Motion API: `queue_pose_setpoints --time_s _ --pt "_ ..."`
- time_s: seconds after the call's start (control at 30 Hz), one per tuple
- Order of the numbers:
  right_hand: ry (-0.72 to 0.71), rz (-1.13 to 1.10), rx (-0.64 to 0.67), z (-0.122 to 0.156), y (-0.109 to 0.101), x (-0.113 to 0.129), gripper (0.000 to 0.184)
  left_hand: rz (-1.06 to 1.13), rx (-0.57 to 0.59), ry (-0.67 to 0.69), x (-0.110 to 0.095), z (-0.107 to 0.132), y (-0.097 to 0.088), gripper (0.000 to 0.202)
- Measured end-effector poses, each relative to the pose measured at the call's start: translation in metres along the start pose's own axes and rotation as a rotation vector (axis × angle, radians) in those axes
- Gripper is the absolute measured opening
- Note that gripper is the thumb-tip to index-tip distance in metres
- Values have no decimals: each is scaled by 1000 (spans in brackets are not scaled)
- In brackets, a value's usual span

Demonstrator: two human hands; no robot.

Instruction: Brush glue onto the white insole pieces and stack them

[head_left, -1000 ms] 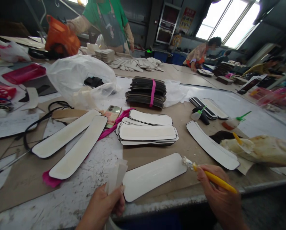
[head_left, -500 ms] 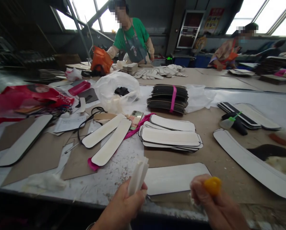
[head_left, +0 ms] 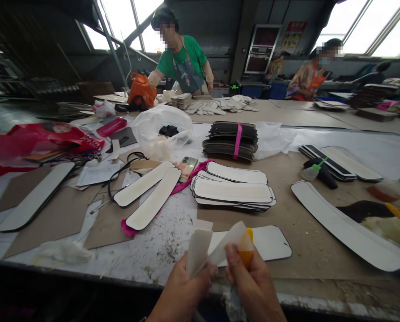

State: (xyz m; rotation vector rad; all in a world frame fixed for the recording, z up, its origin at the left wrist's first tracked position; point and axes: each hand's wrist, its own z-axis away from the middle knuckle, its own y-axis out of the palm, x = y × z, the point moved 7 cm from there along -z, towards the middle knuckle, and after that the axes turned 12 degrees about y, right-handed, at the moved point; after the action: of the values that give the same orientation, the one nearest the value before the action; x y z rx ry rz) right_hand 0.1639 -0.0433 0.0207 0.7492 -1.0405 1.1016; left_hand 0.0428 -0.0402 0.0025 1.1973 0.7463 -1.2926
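My left hand (head_left: 190,284) is closed around several folded white strips (head_left: 199,251), which stick up from between thumb and fingers. Pinched in my right hand (head_left: 253,279) is the end of one white strip (head_left: 228,239), fanned out from the others. The same hand also holds a yellow tool (head_left: 246,255); its working end is hidden. Just behind both hands a white curved panel (head_left: 274,242) with a dark edge lies on brown board. Farther back sits a stack of similar white panels (head_left: 233,190).
Left of centre lie two white panels (head_left: 153,197). A long white panel (head_left: 347,228) and a green-tipped bottle (head_left: 312,171) are at right. Behind are a pink-tied dark stack (head_left: 231,139) and a plastic bag (head_left: 163,127). A person in green (head_left: 189,62) stands across the table.
My right hand has moved left to meet my left hand and now pinches a white strip. The yellow tool has come along in it. The view has shifted slightly.
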Motion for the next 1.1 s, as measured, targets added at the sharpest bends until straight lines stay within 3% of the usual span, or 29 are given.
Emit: queue_pose_setpoints --time_s 0.1,0.2,0.27,0.33,0.43,0.5,0.67,0.83,1.1 --pt "141 -150 33 -8 -8 -4 38 41 117 16 14 6 19 35" --pt "182 -257 13 -16 -30 3 38 91 218 -37 33 15 29 34" --pt "189 -287 -47 -20 -56 11 37 63 174 -74 42 16 17 33" --pt "217 -243 -68 -22 -82 17 40 -12 36 -96 45 14 -9 32" --pt "298 43 32 -22 -99 17 41 -135 -209 -133 39 5 -49 34" --pt "235 352 148 -24 -89 19 38 -198 -261 -148 31 -4 -60 39" --pt "-5 1026 514 -38 -14 11 30 -272 -99 -186 20 -27 -50 28" --pt "-56 1394 539 -60 26 6 22 -288 -17 -222 19 -36 -46 23" --pt "-140 1543 554 -65 41 7 18 -286 4 -299 25 -37 -50 25"
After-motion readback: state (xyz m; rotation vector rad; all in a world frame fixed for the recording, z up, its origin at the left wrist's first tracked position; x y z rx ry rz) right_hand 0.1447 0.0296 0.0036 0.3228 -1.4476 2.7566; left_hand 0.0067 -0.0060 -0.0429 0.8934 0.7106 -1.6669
